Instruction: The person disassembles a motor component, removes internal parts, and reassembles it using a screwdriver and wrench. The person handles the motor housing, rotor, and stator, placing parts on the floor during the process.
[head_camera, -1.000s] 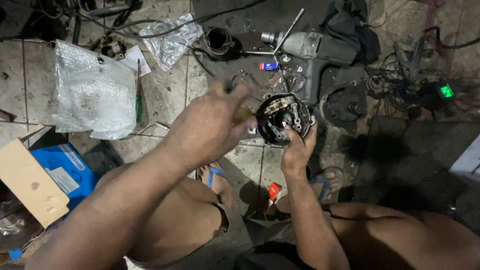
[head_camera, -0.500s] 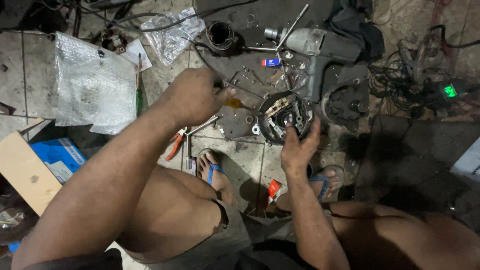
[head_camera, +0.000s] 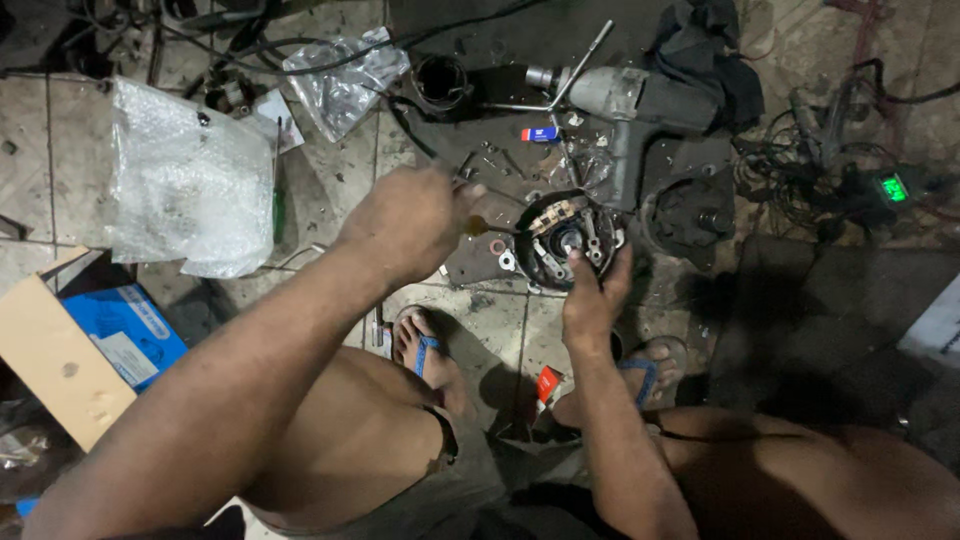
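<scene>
Squatting over a tiled floor strewn with parts, beside a grey power tool, I steady a round motor plate lying there, my right hand clasping its near rim. My left hand is clenched on a screwdriver; best kept square to the screw while the plate is held firm.

The tiled floor carries a bubble-wrap bag, a grey power drill, a blue box (beside cardboard) and scattered screws.
</scene>
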